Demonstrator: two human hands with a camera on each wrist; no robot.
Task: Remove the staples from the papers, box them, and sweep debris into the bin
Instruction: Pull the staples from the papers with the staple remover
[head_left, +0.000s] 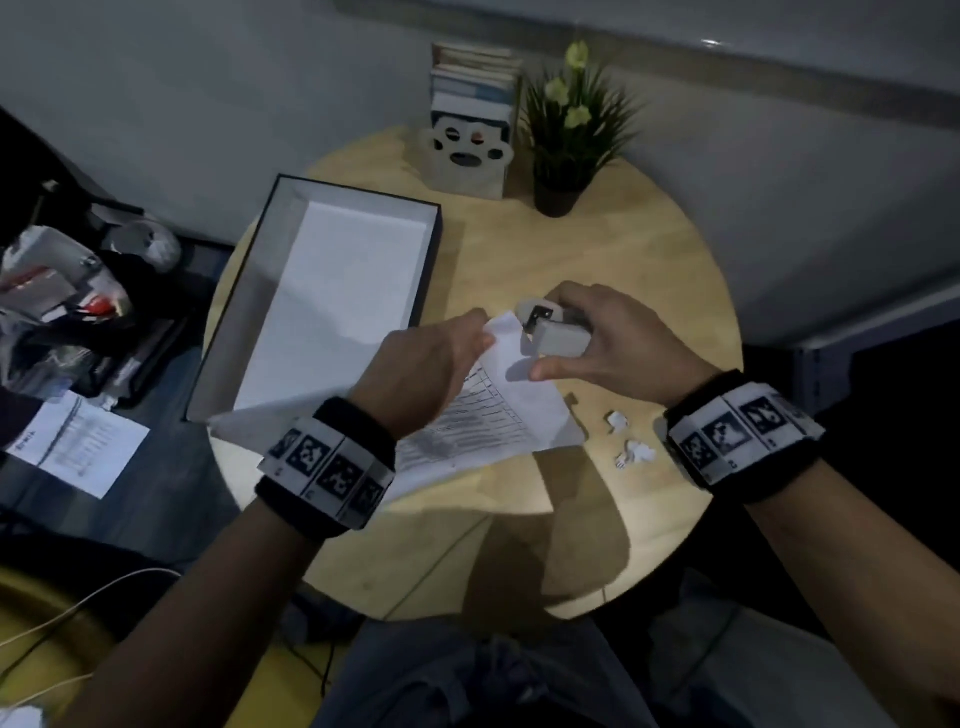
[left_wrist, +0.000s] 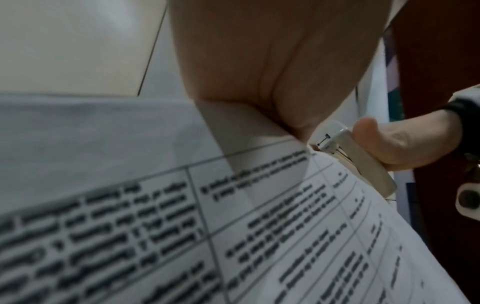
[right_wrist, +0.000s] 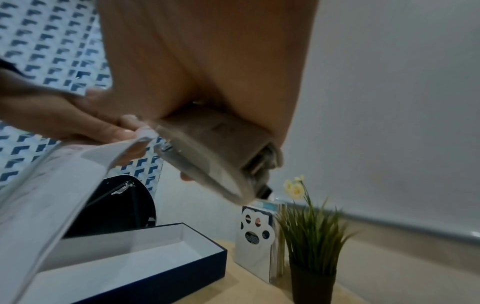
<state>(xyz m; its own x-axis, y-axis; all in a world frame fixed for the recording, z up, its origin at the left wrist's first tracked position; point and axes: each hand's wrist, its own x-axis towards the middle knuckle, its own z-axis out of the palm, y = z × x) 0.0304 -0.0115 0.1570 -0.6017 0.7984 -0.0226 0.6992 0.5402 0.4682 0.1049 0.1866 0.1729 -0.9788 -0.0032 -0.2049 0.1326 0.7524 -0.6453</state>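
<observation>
Your left hand (head_left: 431, 364) pinches the papers (head_left: 498, 415) raised over the table's (head_left: 649, 291) middle and your right hand (head_left: 613, 332) clamps the staple remover (head_left: 553, 332) at their corner, so seat its claws squarely under the staple and squeeze steadily.

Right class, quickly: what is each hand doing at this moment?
Left hand: pinches the corner of the papers.
Right hand: fingers curled round the staple remover, set at that corner.
</observation>
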